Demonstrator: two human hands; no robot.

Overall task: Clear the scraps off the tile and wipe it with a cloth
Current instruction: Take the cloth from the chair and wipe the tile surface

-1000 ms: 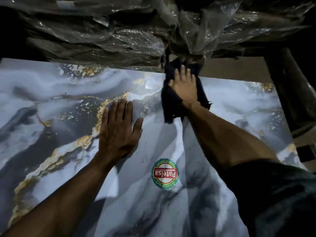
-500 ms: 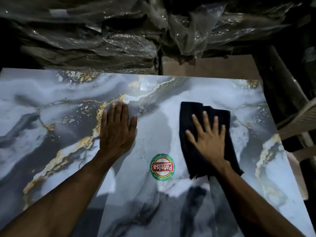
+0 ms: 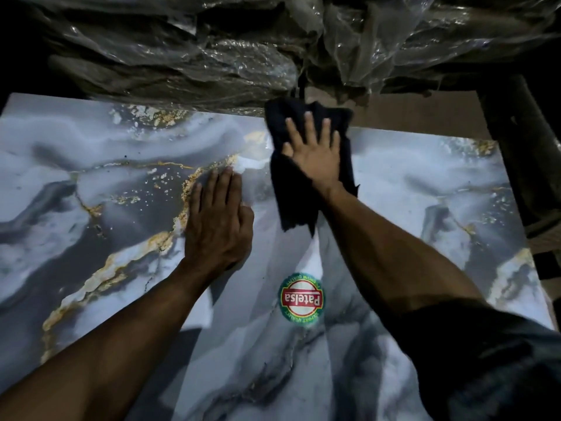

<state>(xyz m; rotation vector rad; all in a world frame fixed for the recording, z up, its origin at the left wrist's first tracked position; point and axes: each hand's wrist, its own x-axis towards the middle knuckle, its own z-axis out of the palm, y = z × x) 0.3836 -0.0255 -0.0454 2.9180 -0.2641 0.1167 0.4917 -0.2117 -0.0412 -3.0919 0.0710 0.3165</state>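
The marbled tile (image 3: 106, 177) (grey, veined with gold) is spread across the view. The left hand (image 3: 217, 226) is laid flat on it, fingers straight and together. A round Patelsa sticker (image 3: 301, 300) is seen nearer the person. The dark cloth (image 3: 285, 189) is pressed at the tile's far edge by the right hand (image 3: 315, 156), fingers straight and spread.
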